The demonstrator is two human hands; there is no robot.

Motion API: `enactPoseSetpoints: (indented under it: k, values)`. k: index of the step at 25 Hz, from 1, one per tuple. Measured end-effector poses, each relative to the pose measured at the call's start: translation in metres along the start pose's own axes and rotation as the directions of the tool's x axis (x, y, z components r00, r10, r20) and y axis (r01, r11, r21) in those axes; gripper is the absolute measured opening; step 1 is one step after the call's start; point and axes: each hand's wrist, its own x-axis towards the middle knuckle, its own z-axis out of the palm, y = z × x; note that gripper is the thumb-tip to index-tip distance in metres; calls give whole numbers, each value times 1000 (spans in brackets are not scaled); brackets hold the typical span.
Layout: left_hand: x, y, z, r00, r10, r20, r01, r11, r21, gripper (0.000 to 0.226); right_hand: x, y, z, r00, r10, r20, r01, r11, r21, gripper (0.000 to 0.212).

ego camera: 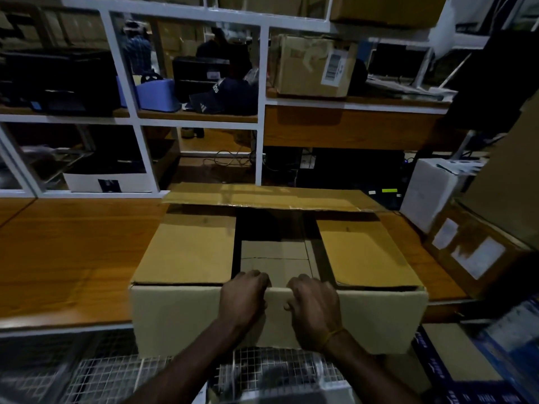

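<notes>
A large brown cardboard box (180, 313) sits on the wooden counter (64, 258) in front of me, overhanging its near edge. Its left and right flaps are folded in over the top, and the far flap (262, 196) stands out flat behind. A dark gap between the side flaps shows the cardboard bottom inside. My left hand (243, 298) and my right hand (313, 304) grip the box's near top edge side by side, fingers curled over it into the opening. A yellow band circles my right wrist.
White-framed shelving behind the counter holds a black printer (58, 80), a dark cap (224, 94) and a labelled carton (312, 65). A white box (428, 188) and taped cartons (472, 249) crowd the right. Wire mesh (116, 371) lies below the counter edge.
</notes>
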Motion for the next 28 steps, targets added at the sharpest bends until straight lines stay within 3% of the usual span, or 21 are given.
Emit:
enactPoseSetpoints:
  k: [6,9,15,16,19,20,22,25,28]
  values:
    - [-20,0,1,996,-10,91,19,994,-104,29,-23,12,8,998,-62,15,59,988,141,20]
    - [-25,-2,0,991,79,106,-61,985,-159,24,-30,16,7,998,-50,35,44,986,158,18]
    - [7,-12,5,958,252,135,-226,957,-183,33,-8,24,2,977,-200,71,180,957,227,27]
    - [13,-14,9,958,273,83,-252,947,-197,32,-5,24,1,972,-213,101,183,951,248,31]
    - [25,-11,9,988,152,17,-142,956,-258,39,13,31,-3,972,-119,201,47,942,334,73]
    - [29,-12,11,993,97,61,-80,969,-236,45,19,34,-3,978,-66,200,-3,946,324,73]
    - [41,-10,14,995,20,94,-6,989,-151,55,33,39,-4,980,24,197,-83,952,295,55]
    - [59,-4,16,997,-4,75,11,995,-100,67,49,47,-3,979,130,159,-174,934,312,52]
    - [78,-1,21,999,13,-40,-17,996,-90,77,64,52,-9,959,249,132,-276,925,262,54]
